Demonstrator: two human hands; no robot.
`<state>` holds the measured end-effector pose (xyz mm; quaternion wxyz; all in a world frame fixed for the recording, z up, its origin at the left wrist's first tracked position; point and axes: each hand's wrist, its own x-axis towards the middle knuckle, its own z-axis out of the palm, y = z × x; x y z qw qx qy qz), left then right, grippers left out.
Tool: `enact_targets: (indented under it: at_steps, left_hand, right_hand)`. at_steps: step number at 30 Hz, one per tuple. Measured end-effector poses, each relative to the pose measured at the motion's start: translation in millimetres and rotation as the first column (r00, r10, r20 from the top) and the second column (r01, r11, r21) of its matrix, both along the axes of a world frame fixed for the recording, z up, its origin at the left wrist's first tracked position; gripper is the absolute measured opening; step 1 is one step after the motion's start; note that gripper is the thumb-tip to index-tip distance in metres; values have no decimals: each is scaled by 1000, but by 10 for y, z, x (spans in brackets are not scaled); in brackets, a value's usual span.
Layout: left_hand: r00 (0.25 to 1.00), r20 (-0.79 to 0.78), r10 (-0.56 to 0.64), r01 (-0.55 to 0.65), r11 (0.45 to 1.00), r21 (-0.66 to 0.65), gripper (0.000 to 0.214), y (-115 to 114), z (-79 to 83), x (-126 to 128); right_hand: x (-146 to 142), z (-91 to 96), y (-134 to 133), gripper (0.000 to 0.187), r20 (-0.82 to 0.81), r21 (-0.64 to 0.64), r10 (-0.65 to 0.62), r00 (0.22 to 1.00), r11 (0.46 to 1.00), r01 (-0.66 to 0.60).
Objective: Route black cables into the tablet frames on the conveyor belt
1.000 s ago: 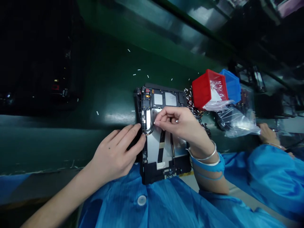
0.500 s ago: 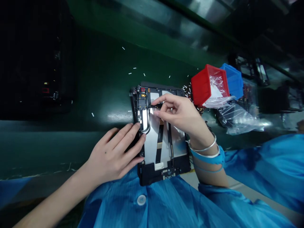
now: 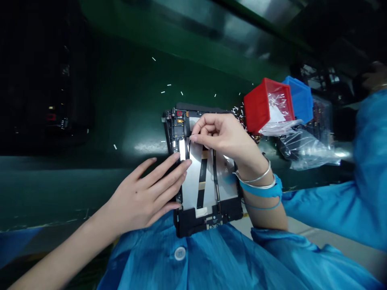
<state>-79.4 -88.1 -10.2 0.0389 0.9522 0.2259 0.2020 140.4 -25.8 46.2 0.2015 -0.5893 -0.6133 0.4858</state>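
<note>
1. Head view: an opened tablet (image 3: 192, 191) lies at the near edge of the green table (image 3: 130, 92), before the blue coat (image 3: 145, 257).
2. Left hand (image 3: 145, 195): fingers spread wide over the tablet's left side.
3. Right hand (image 3: 226, 137): thumb and forefinger pinched narrow on a thin black cable (image 3: 189, 150).
4. Rightward, 1 red bin (image 3: 256, 106) stands beside 1 blue bin (image 3: 303, 98).

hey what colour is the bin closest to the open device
The bin is red; the head view shows it.
</note>
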Motion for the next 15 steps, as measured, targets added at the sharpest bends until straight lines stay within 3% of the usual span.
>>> enact_targets:
  at_steps: [4, 15]
  left_hand:
    - [998, 2, -56, 56, 998, -6, 45, 56, 28, 21]
    - [999, 7, -42, 43, 997, -57, 46, 20, -29, 25]
  right_hand:
    - [-23, -38, -7, 8, 79, 54, -9, 997, 999, 4]
    - [-59, -101, -56, 6, 185, 142, -60, 981, 989, 34]
